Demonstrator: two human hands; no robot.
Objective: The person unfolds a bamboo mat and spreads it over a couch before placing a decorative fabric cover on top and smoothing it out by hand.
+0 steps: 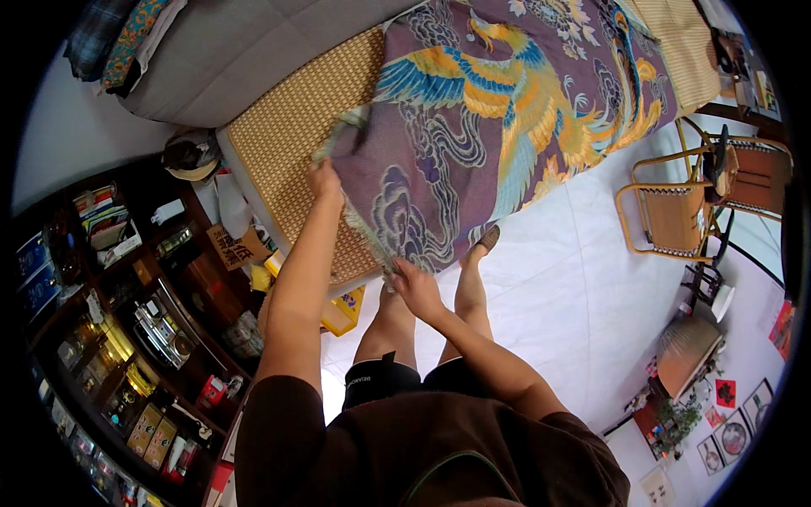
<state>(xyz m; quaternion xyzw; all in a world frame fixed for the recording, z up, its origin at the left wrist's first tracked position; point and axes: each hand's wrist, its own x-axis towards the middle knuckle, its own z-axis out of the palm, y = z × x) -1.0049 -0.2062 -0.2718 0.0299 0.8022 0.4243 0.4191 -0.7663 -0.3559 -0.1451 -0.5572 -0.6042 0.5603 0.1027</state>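
Observation:
A purple blanket (363, 169) with a gold and blue phoenix pattern lies spread over a woven mat (296, 135) on a grey sofa (228, 59). My left hand (325, 180) is closed on its fringed left edge, a little above the mat. Lower down, near my knees, my right hand (414, 286) pinches the near corner of the same blanket. Between my hands the fringed edge runs in a slanting line. The blanket's front side hangs over the sofa's edge toward the floor.
Dark shelves (156, 270) packed with books and boxes stand at the left. A yellow box (345, 311) is on the floor beside my legs. Folding chairs (672, 211) with brown seats stand at the right on the white floor (557, 296). Folded clothes (127, 42) rest on the sofa back.

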